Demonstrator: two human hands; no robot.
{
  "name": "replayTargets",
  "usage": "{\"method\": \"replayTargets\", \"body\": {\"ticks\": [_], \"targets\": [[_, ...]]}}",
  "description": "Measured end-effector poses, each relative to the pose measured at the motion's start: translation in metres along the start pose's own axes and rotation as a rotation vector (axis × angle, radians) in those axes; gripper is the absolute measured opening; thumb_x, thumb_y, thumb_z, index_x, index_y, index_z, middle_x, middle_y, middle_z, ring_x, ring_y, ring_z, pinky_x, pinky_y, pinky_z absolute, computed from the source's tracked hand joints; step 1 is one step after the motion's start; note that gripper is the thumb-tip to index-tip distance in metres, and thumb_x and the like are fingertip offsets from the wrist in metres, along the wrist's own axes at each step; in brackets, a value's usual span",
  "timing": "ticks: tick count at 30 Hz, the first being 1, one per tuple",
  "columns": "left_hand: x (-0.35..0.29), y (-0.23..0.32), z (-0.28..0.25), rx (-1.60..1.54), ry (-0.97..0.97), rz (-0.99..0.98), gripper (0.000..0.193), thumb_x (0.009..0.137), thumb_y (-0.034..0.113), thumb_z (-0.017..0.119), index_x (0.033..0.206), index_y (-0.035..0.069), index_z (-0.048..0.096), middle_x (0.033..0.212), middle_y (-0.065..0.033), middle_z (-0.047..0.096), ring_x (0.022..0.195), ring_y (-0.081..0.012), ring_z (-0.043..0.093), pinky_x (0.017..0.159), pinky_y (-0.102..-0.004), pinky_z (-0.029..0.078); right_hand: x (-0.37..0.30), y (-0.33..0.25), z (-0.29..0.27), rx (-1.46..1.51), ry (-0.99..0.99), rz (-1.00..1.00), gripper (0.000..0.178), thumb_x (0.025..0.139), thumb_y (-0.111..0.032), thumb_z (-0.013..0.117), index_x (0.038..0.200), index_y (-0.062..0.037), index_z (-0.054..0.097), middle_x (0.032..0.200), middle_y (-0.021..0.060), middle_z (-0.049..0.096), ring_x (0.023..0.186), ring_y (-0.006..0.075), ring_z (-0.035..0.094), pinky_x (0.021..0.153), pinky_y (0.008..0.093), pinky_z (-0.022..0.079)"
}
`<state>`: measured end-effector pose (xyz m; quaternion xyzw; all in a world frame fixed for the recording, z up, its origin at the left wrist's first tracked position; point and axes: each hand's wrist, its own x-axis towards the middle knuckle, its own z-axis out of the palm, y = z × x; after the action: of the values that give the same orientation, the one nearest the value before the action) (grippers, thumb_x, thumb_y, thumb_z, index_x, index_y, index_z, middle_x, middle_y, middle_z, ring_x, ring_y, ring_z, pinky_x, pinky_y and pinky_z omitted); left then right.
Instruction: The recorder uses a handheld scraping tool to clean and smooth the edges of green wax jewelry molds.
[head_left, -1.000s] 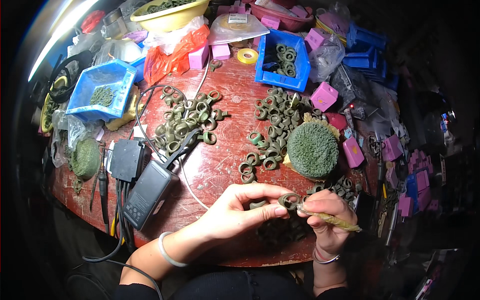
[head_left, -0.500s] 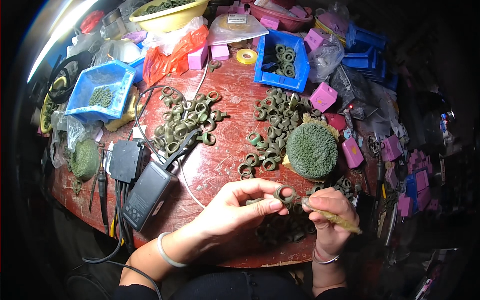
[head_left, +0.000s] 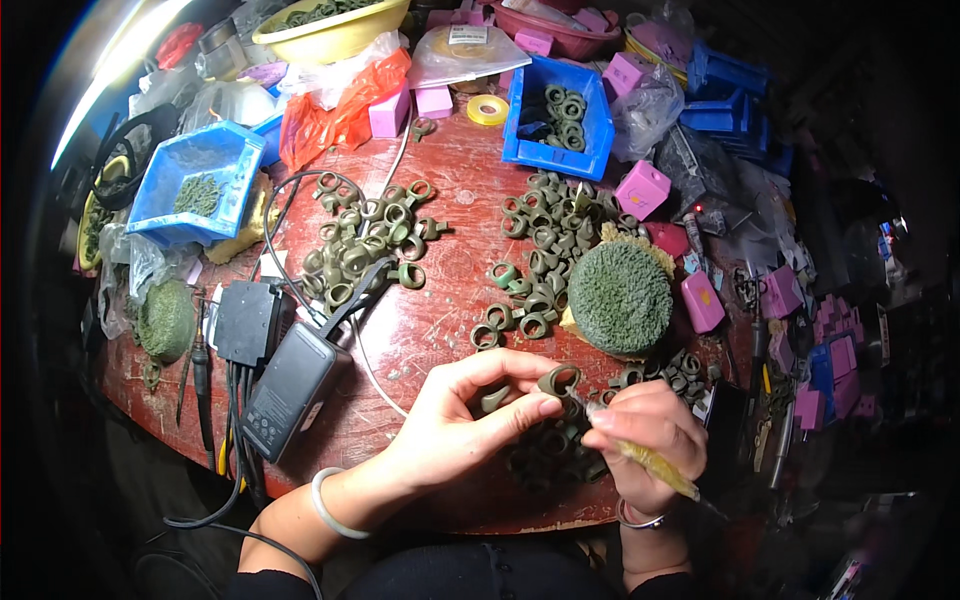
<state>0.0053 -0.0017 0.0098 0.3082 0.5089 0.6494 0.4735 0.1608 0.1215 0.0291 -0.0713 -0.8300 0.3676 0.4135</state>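
Observation:
My left hand (head_left: 460,410) pinches a dark green ring (head_left: 547,385) between thumb and fingertips, its hole facing up. Another green piece (head_left: 495,398) shows partly behind the same hand's fingers. In my right hand (head_left: 655,425) is a slim tool with a yellowish wrapped handle (head_left: 655,465). Its tip end points at the ring's right side; whether it touches I cannot tell. Beneath both hands lies a heap of dark green rings (head_left: 550,460), partly covered by them. A round pad of green granules (head_left: 622,298) sits just beyond my right hand.
More green rings lie in piles at centre left (head_left: 365,240) and centre right (head_left: 545,230) of the red table (head_left: 450,300). A black power adapter (head_left: 298,385) with cables lies left. Blue bins (head_left: 555,155), pink blocks (head_left: 643,190) and a yellow tape roll (head_left: 487,110) stand farther back.
My right hand has moved left with the tool, bringing its tip up to the ring. The ring has shifted slightly left and up in my left hand.

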Motion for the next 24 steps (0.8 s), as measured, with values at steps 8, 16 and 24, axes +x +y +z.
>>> {"method": "replayTargets", "body": {"ticks": [8, 16, 24], "targets": [[-0.0007, 0.0073, 0.0018, -0.227, 0.005, -0.149, 0.024, 0.089, 0.007, 0.067, 0.112, -0.001, 0.063, 0.100, -0.0051, 0.067, 0.090, -0.0089, 0.061, 0.079, -0.0234, 0.050, -0.0019, 0.0007, -0.0004, -0.059, 0.014, -0.042, 0.041, 0.064, 0.004, 0.081, 0.101, -0.0081, 0.067, 0.082, 0.0045, 0.061, 0.070, 0.0197, 0.059, 0.062, 0.0298, 0.050], [0.0006, 0.0038, -0.0054, -0.445, -0.066, -0.332, 0.024, 0.090, 0.008, 0.066, 0.112, 0.000, 0.064, 0.097, -0.0040, 0.067, 0.084, -0.0105, 0.064, 0.072, -0.0212, 0.049, -0.0023, 0.0019, 0.0005, -0.011, 0.036, -0.010, 0.038, 0.064, 0.007, 0.079, 0.098, -0.0059, 0.068, 0.083, 0.0051, 0.063, 0.070, 0.0201, 0.060, 0.063, 0.0293, 0.050], [0.0006, 0.0060, -0.0033, -0.519, -0.103, -0.329, 0.024, 0.089, 0.009, 0.067, 0.112, 0.000, 0.065, 0.096, -0.0034, 0.067, 0.083, -0.0097, 0.063, 0.072, -0.0215, 0.049, -0.0030, 0.0067, -0.0031, 0.086, 0.052, 0.038, 0.027, 0.071, 0.003, 0.078, 0.095, -0.0039, 0.067, 0.082, 0.0070, 0.064, 0.070, 0.0204, 0.061, 0.065, 0.0317, 0.050]]}}
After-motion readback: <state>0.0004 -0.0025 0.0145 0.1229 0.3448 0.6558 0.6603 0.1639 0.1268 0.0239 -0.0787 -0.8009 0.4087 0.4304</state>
